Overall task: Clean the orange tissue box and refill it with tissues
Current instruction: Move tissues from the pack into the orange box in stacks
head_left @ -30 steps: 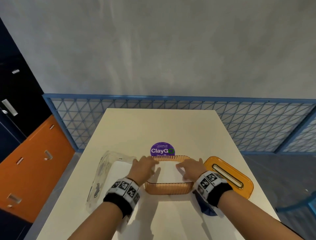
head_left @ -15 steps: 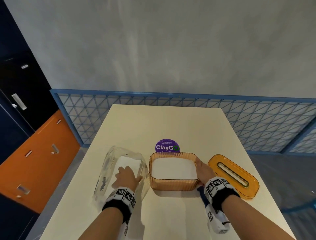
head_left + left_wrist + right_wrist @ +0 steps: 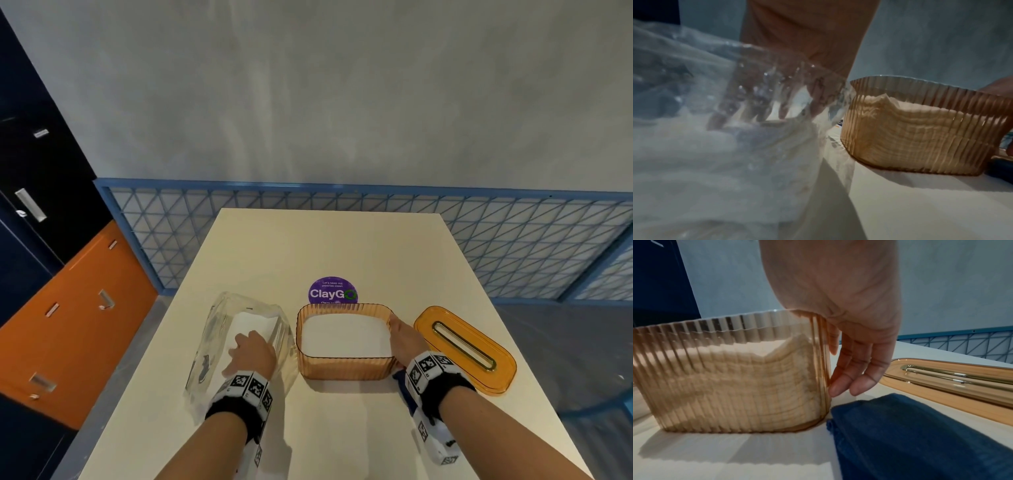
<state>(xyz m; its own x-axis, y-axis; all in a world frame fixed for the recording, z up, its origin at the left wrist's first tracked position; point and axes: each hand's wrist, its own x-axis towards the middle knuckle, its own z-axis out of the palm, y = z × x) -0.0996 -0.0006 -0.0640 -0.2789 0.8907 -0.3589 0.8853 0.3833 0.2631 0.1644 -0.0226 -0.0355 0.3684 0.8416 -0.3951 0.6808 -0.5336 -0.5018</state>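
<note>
The ribbed orange tissue box [image 3: 344, 368] stands open mid-table, packed with white tissues [image 3: 346, 334]. Its orange lid [image 3: 464, 347] with a slot lies flat to the right. My right hand [image 3: 404, 337] holds the box's right end, fingers [image 3: 851, 379] down its outer wall [image 3: 735, 378] and thumb at the rim. My left hand [image 3: 251, 353] reaches into a clear plastic bag [image 3: 212, 342] left of the box. Its fingers [image 3: 783, 104], blurred behind the plastic, point straight down onto the white tissues [image 3: 694, 154] inside.
A dark blue cloth [image 3: 910, 434] lies on the table beside the box's near right corner, under my right wrist. A purple round sticker [image 3: 333, 291] is just behind the box. The cream table [image 3: 329, 246] ends at a blue mesh railing [image 3: 513, 240].
A second ago both hands pressed the tissues in the box. My left hand has moved left into the plastic bag, and my right hand has shifted to the box's right end.
</note>
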